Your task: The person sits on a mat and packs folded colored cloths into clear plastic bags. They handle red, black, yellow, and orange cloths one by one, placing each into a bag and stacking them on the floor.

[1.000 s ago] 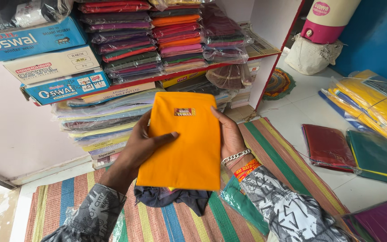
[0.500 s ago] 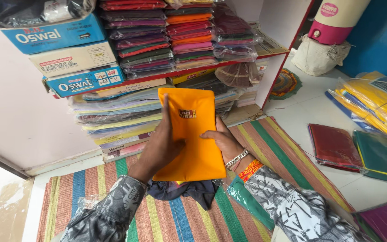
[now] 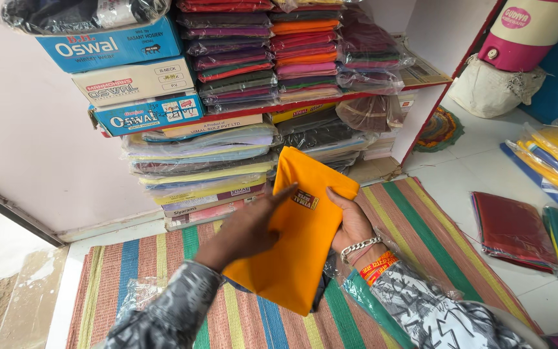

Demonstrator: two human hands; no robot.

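Above the striped mat (image 3: 163,271), we hold the orange folded cloth (image 3: 301,239) in both hands, in front of the shelf stacks. Left hand (image 3: 243,232): fingers curled over the cloth's left edge, forefinger stretched toward the small label (image 3: 305,200), palm pressed on the front. Right hand (image 3: 350,223): fingers closed on the right edge, thumb on the front, bracelet (image 3: 361,247) at the wrist.

Against half a second ago, the cloth is tilted, top corner leaning right, and it sits lower against the wrapped fabric piles (image 3: 201,155). A second ago it stood square and upright with our hands spread at its sides; now both hands have drawn in nearer the label. Dark cloth (image 3: 321,291) shows beneath. Red folded cloth (image 3: 511,229) lies on the floor, well apart to the right.
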